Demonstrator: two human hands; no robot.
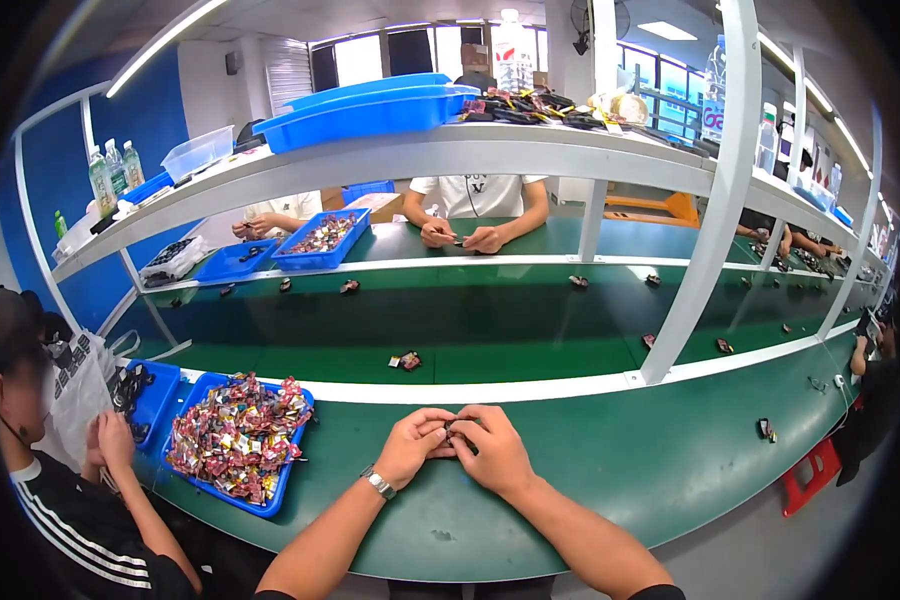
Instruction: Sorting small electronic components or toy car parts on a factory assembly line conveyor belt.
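One left hand [410,450], one right hand [497,455], grip closed, small dark item [451,433] between them

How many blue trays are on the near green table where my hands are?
2. One tray, heaped with small packets, sits left of your left hand; the second tray, holding black items, is beside it, farther left. The plastic bag could hide more.

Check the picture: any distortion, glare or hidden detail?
Head view: the white shelf beam bows from fisheye bending; the ceiling light tube burns white, upper left; the green tabletop carries a soft sheen; fingers mostly hide the small dark piece.
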